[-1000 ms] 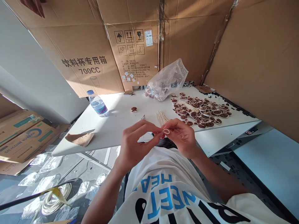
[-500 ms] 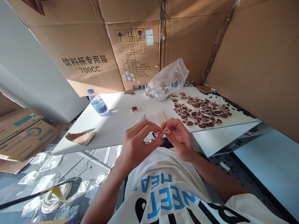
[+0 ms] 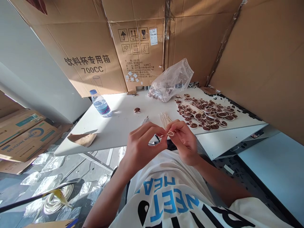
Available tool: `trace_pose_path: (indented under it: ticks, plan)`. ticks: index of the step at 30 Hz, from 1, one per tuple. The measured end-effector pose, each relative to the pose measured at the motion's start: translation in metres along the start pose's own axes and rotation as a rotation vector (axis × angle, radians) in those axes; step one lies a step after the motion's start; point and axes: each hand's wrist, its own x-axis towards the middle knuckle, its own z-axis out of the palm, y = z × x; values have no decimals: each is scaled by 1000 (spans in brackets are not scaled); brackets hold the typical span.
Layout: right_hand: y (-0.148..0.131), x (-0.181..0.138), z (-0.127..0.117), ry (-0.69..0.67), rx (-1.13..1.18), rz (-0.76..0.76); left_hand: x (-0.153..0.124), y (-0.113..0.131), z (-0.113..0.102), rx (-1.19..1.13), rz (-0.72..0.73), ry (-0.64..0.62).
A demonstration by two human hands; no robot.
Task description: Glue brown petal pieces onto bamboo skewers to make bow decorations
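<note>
Pinching one looped pale cord [image 3: 170, 134], left hand [image 3: 141, 144] and right hand [image 3: 186, 144] nearly meet by the near edge of the table [image 3: 116, 129]. Loop could slip loose if either pinch eases or the cord twists; a knuckle drifting forward could scatter the strand bundle [image 3: 165, 118] just beyond

A thin, pale cream cord [image 3: 170, 135] was held off the bench [image 3: 118, 126], near its front edge, pinched between both hands [image 3: 144, 142]. The visible section was bent into a small, narrow, open loop, its rounded end toward the right. The remainder was hidden by fingers [image 3: 181, 136]; any knot could not be verified.
</note>
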Motion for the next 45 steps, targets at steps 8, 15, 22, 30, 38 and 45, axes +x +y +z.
trace_pose_path:
  ticks: [8,15,22,30,38,45]
  plan:
    - [-2,1,-1,-26,3,-1,0,-1,-1,-18,-16,12]
    - [-11,3,-6,-92,-63,-44,2,-2,-9,-55,-12,-68]
    - [-12,9,-17,-126,-208,-140,1,-3,-10,-21,17,-87]
    - [-8,4,-19,-103,-131,37,2,-1,-6,-9,12,-26]
    - [-12,3,-11,-86,-21,80,2,1,-1,53,35,47]
    - [-9,1,-10,-68,4,91,3,3,0,67,24,64]
